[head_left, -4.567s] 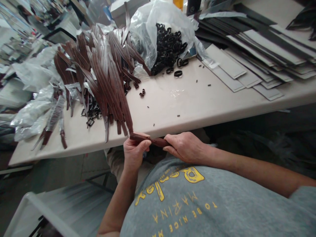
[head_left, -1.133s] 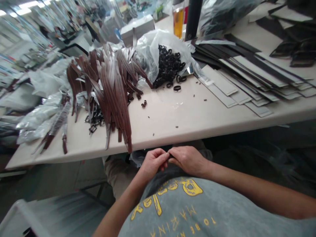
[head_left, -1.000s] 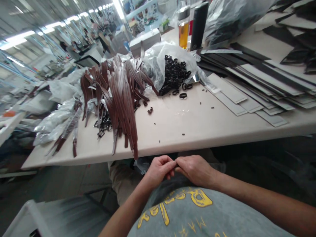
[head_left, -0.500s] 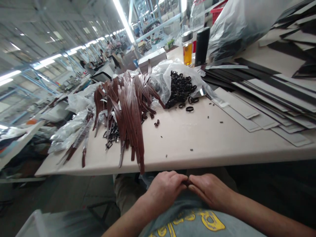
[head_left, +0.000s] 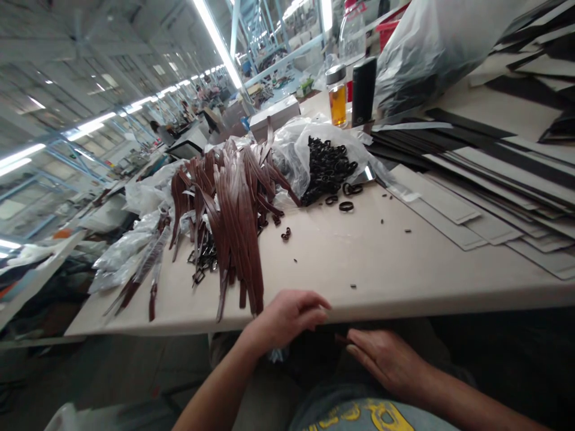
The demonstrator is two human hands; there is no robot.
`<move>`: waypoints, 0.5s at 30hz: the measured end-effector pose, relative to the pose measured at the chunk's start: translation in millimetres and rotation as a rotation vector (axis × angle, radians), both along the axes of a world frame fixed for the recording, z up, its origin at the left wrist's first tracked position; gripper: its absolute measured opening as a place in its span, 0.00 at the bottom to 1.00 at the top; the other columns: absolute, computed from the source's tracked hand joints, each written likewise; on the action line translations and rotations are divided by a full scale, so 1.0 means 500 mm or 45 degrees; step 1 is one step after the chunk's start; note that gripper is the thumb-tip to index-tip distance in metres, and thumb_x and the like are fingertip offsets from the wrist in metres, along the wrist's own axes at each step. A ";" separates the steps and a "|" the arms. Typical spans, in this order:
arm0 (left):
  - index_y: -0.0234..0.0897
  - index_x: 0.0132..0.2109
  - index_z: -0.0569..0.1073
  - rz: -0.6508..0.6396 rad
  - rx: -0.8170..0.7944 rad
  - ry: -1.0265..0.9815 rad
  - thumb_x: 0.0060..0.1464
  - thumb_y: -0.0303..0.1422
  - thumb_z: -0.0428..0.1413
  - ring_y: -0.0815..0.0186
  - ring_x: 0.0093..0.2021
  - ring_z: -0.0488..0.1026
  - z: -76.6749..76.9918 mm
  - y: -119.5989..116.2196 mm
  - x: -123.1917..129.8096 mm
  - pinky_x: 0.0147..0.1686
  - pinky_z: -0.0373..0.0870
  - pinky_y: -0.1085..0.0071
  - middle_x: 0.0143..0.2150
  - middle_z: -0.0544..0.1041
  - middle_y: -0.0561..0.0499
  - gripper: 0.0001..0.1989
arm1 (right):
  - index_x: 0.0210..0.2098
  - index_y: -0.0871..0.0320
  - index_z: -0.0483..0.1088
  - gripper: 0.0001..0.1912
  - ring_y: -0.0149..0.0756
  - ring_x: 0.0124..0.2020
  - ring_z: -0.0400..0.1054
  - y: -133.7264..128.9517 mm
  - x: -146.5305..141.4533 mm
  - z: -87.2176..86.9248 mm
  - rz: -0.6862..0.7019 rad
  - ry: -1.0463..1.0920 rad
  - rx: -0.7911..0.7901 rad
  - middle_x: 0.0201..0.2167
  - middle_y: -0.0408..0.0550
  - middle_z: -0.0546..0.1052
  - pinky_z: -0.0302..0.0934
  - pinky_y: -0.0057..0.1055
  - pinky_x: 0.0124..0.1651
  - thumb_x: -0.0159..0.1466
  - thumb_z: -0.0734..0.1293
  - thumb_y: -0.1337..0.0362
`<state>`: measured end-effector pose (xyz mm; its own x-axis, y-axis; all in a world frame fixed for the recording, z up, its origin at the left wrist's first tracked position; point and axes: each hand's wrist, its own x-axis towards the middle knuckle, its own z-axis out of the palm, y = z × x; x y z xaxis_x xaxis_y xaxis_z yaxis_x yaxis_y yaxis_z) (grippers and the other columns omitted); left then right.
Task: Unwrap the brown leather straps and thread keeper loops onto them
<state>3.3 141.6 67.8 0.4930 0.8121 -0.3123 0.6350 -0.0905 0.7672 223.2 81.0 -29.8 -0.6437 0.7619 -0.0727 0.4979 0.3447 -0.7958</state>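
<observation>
Head view: half a second ago your fingertips met over a brown strip (head_left: pixel 341 339); now your left hand (head_left: pixel 294 317) has moved away from it, up to the front edge of the table (head_left: pixel 323 257); it covers the spot where a tiny pin lay.

And how do your hands stand? Your left is loosely curved, finger and thumb a little apart; what lies under the palm you cannot tell; your right hand (head_left: pixel 390 356) pinches the strip, whose end pokes out towards your left while the rest is hidden.

Where is your room, then? Your right hand and the strip sit just below the table edge in this view, over your lap; beyond the edge, bare tabletop spreads between the heap of straps (head_left: pixel 238 221) on your left and the boards (head_left: pixel 453 197) on your right; a loose pin (head_left: pixel 353 286) lies near the edge.

What are you looking at, by feel and form? Your straps are long, flat, brown and leathery, with a dull shine; square-framed buckles (head_left: pixel 206 257) lie beside them; your black loops (head_left: pixel 327 170) are small rings, spilling from a thin, crinkled plastic bag (head_left: pixel 294 146); your boards are flat oblongs, pale grey and black, fanned over one another.
</observation>
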 end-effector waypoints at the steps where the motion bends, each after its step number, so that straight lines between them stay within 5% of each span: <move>1: 0.37 0.42 0.78 0.139 0.035 -0.080 0.58 0.37 0.54 0.68 0.27 0.74 0.005 0.033 -0.014 0.30 0.69 0.74 0.30 0.79 0.51 0.11 | 0.36 0.56 0.70 0.23 0.39 0.33 0.74 -0.001 0.001 -0.005 -0.030 0.018 -0.041 0.32 0.50 0.79 0.62 0.31 0.35 0.72 0.49 0.54; 4: 0.36 0.39 0.77 0.448 0.324 -0.151 0.56 0.40 0.56 0.68 0.28 0.73 0.007 0.147 -0.056 0.30 0.69 0.73 0.31 0.78 0.51 0.12 | 0.39 0.55 0.72 0.21 0.41 0.37 0.74 -0.009 0.006 -0.028 -0.096 0.058 -0.098 0.35 0.51 0.80 0.64 0.33 0.40 0.72 0.51 0.54; 8: 0.36 0.41 0.78 0.539 0.700 0.285 0.54 0.35 0.58 0.65 0.33 0.74 -0.012 0.284 -0.082 0.38 0.70 0.70 0.35 0.78 0.49 0.10 | 0.39 0.54 0.73 0.20 0.42 0.37 0.74 -0.023 0.015 -0.060 -0.145 0.033 -0.126 0.34 0.50 0.80 0.65 0.33 0.39 0.71 0.53 0.54; 15: 0.37 0.34 0.78 0.535 0.773 0.410 0.47 0.26 0.60 0.59 0.40 0.73 -0.040 0.369 -0.067 0.47 0.66 0.64 0.37 0.75 0.46 0.05 | 0.39 0.54 0.73 0.21 0.40 0.37 0.74 -0.028 0.037 -0.058 -0.206 0.021 -0.112 0.35 0.49 0.79 0.64 0.32 0.41 0.71 0.52 0.53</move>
<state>-30.0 326.0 47.6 0.0693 0.9832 0.1688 0.8902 -0.1373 0.4343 241.8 67.1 -58.8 -0.5148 0.8468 -0.1343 0.5280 0.1897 -0.8278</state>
